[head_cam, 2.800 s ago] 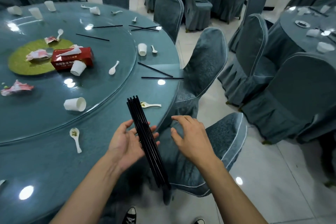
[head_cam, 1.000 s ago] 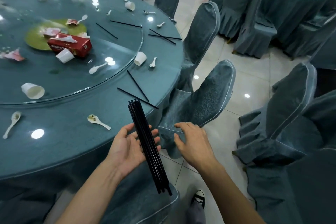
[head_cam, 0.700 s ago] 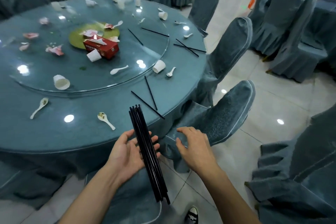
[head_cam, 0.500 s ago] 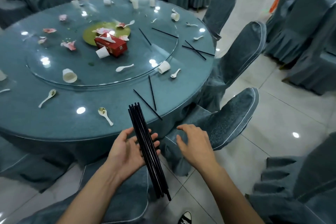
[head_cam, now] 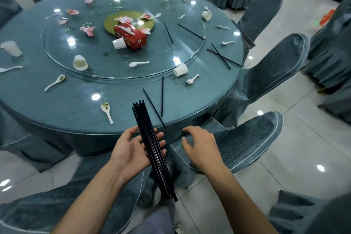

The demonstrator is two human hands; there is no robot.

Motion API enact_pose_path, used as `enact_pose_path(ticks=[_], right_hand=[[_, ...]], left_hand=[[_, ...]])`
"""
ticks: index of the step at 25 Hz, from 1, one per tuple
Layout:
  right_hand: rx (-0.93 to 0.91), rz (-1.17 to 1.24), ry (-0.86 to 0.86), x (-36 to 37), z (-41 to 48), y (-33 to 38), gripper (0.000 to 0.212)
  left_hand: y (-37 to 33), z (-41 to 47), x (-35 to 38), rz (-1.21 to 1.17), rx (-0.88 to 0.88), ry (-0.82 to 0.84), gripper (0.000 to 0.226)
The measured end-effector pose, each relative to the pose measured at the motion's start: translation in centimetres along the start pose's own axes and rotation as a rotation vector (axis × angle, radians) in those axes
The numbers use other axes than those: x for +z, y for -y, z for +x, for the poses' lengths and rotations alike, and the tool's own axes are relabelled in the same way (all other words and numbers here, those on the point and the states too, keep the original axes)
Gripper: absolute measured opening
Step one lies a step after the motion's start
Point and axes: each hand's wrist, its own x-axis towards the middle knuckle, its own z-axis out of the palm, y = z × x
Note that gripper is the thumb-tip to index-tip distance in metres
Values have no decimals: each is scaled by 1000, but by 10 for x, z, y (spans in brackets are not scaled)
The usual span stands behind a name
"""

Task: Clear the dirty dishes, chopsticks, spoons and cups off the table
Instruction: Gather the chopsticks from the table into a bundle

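My left hand (head_cam: 133,150) holds a bundle of several black chopsticks (head_cam: 152,146), fingers curled round it, just in front of the round table's (head_cam: 76,108) near edge. My right hand (head_cam: 201,148) hovers beside it, fingers spread and empty. Two loose chopsticks (head_cam: 162,99) lie crossed on the table just beyond the bundle. A dirty white spoon (head_cam: 107,112) lies to their left. Further off are a tipped cup (head_cam: 180,70) with a spoon (head_cam: 192,79), another crossed chopstick pair (head_cam: 221,58), and several more cups and spoons.
A glass turntable (head_cam: 95,74) carries a red tissue box (head_cam: 131,37), a tipped cup (head_cam: 119,43), a spoon (head_cam: 138,63), crumpled pink tissues and two chopsticks. Covered chairs (head_cam: 247,142) stand close on my right and below me. Tiled floor lies to the right.
I have walked round the table's edge; the table has swung into fuller view and the crossed chopsticks now lie right ahead. Both hands keep the same pose, the bundle still in my left.
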Motion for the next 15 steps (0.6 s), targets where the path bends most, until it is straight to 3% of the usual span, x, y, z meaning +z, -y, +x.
enact_pose_path(ticks=[15], right_hand=[[-84, -135, 327, 52, 166, 3, 41]], left_hand=[[-68, 92, -10, -134, 41, -114, 59]])
